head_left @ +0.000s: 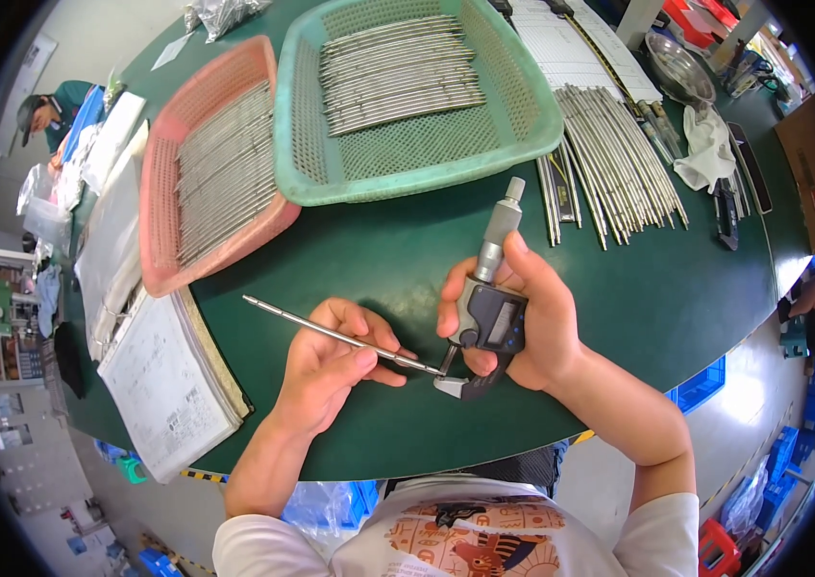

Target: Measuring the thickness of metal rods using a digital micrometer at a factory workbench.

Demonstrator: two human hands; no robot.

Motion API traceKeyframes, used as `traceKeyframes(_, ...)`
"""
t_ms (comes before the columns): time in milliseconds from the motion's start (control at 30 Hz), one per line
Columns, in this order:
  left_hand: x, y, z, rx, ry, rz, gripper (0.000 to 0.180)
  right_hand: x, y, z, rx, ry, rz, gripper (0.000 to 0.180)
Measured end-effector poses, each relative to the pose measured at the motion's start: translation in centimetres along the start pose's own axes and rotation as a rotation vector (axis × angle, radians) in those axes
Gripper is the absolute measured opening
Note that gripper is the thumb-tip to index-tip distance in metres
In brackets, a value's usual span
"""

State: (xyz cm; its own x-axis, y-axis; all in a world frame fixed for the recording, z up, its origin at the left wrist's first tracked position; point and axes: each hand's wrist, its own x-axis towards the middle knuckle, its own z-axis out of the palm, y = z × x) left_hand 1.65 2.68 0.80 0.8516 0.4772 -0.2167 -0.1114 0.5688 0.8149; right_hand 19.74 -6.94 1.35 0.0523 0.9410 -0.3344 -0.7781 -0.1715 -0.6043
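A thin metal rod [307,323] with stepped ends is pinched between the thumb and fingers of my left hand [329,365]. It slants down to the right, and its lower tip sits at the measuring jaws of a digital micrometer [492,317]. My right hand [544,322] is wrapped around the micrometer's body, with the thumb up beside the silver thimble [503,221]. Whether the jaws touch the rod, I cannot tell. The micrometer's display faces up and is too small to read.
Beyond my hands stand a green basket [417,183] and a pink basket [160,207], each holding rows of metal rods. More rods [619,163] lie loose at the right, near a white glove [705,149]. An open binder [172,380] lies left. Another person [47,115] is at the far left.
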Motion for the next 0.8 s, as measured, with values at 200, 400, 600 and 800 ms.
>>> traceKeyframes(200, -0.4, 0.7, -0.6, 0.023, 0.038, -0.163, 0.018, 0.0, 0.1, 0.0, 0.014, 0.002, 0.004, 0.058)
traceKeyframes(400, -0.5, 1.1, -1.3, -0.203, -0.231, -0.138, 0.052, -0.1, 0.0, 0.0, 0.014, -0.002, 0.003, 0.060)
traceKeyframes(600, -0.8, 0.9, -0.9, -0.744, -0.527, -0.097, 0.066, 0.1, 0.0, 0.2, 0.025, 0.017, -0.005, 0.061)
traceKeyframes(800, -1.6, 1.5, 0.1, -0.444, -0.466, 0.093, 0.020, 0.2, 0.1, -0.4, 0.024, 0.030, -0.009, 0.060)
